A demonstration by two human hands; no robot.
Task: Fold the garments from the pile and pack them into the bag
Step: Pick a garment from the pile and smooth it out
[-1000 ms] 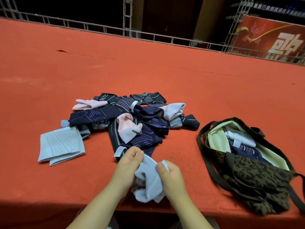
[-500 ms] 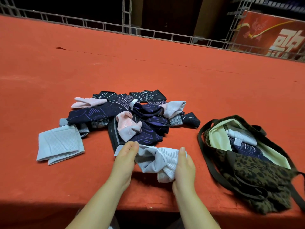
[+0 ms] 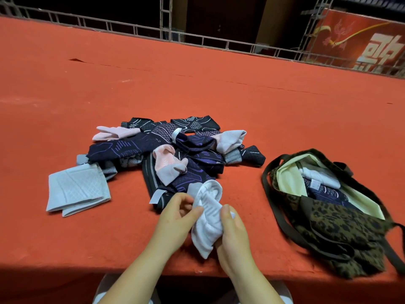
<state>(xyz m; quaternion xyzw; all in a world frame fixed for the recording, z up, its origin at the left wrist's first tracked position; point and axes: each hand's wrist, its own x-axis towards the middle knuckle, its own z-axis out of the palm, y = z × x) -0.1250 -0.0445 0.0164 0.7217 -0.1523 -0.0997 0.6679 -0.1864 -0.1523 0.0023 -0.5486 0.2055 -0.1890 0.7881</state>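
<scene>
Light falls from above and somewhat in front onto the red table top (image 3: 219, 88), which reads bright and saturated across its middle; the background beyond the metal railing (image 3: 197, 40) is nearly black, with detail lost; the near edge of the table drops into a dark band of shadow along the bottom; soft, short shadows sit under the pile of garments (image 3: 175, 154) and the bag (image 3: 328, 216); no harsh glare shows; the wide-angle lens bows the railing and far table edge; the picture is slightly soft overall, with mild smearing toward the corners.
</scene>
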